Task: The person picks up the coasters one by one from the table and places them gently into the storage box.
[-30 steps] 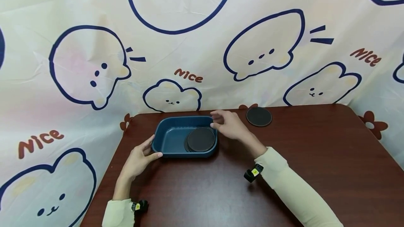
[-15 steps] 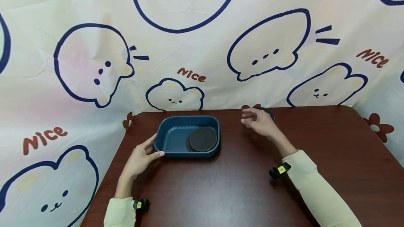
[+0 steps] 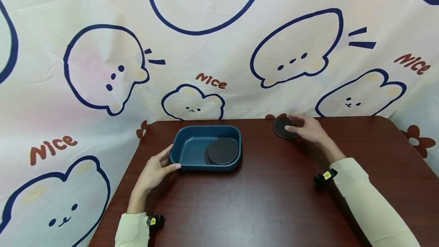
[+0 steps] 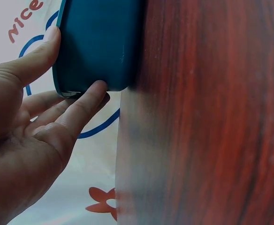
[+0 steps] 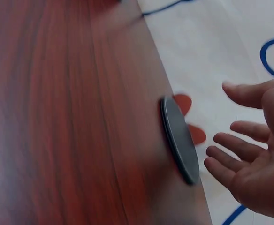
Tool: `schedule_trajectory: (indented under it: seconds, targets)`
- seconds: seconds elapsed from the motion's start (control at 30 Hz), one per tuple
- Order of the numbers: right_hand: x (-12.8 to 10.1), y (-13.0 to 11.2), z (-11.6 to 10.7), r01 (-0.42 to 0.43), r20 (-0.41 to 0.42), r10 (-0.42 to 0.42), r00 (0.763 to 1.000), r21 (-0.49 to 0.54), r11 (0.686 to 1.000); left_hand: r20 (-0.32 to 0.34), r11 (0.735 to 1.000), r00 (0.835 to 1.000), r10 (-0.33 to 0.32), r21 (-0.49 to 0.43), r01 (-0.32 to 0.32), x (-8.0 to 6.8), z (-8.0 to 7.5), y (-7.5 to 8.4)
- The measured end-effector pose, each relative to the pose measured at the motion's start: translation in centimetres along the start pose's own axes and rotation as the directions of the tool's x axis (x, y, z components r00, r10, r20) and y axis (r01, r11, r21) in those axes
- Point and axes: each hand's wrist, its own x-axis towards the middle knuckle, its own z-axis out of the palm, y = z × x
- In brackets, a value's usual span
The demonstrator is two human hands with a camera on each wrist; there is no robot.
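Observation:
A deep blue rectangular tray (image 3: 188,167) stands at the back left of the table, with a small stack of round black coasters (image 3: 223,151) in its right part. My left hand (image 3: 154,170) holds the tray's left end, thumb at the front corner and fingers against the end wall; the left wrist view shows this hand (image 4: 38,126) against the tray (image 4: 99,42). Near the back edge lies another round black coaster (image 3: 282,128). Above its right side is my right hand (image 3: 310,129). In the right wrist view, the fingers (image 5: 235,147) are spread apart from the coaster (image 5: 180,140).
The dark red-brown wooden table (image 3: 219,205) reaches back to a white cloth backdrop (image 3: 236,102) printed with blue cartoon outlines. Each wrist wears a small black camera (image 3: 326,177).
My right hand has moved from the tray's right rim to the right, over to the lone coaster. My left hand stays on the tray. The head view has shifted slightly.

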Motion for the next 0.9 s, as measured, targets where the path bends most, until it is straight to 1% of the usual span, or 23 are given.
schedule_trajectory:
  seconds: [0.1,0.23,0.4,0.5,0.67,0.77,0.9]
  targets:
    - [0.4,0.8,-0.9,0.014,0.018,-0.013,1.0,-0.037,0.999,0.001,1.0,1.0,-0.003,-0.005,0.003,0.1,0.0,0.0]
    - [1.2,1.8,-1.7,0.057,0.031,-0.055,0.998,-0.075,0.996,-0.003,1.0,1.0,-0.003,0.002,0.003,0.1,0.1,0.0]
    - [2.0,2.7,-2.2,0.079,0.049,-0.076,0.996,-0.075,0.994,-0.009,1.0,1.0,0.002,0.006,-0.002,0.2,0.1,0.0]
    - [2.4,3.2,-2.2,0.08,0.06,-0.075,0.995,-0.081,0.993,-0.011,1.0,1.0,0.001,0.011,-0.001,0.2,0.2,0.1]
    - [3.0,3.7,-1.7,0.079,0.054,-0.073,0.996,-0.104,0.991,-0.008,1.0,1.0,0.009,0.008,-0.009,0.2,0.3,0.0]
    - [3.3,3.6,-1.3,0.083,0.05,-0.076,0.996,-0.133,0.988,-0.008,1.0,1.0,0.017,0.01,-0.017,0.2,0.3,-0.1]
    - [3.5,3.1,-0.7,0.08,0.038,-0.074,0.997,-0.173,0.982,-0.013,1.0,1.0,0.01,0.008,-0.009,0.1,0.2,0.0]
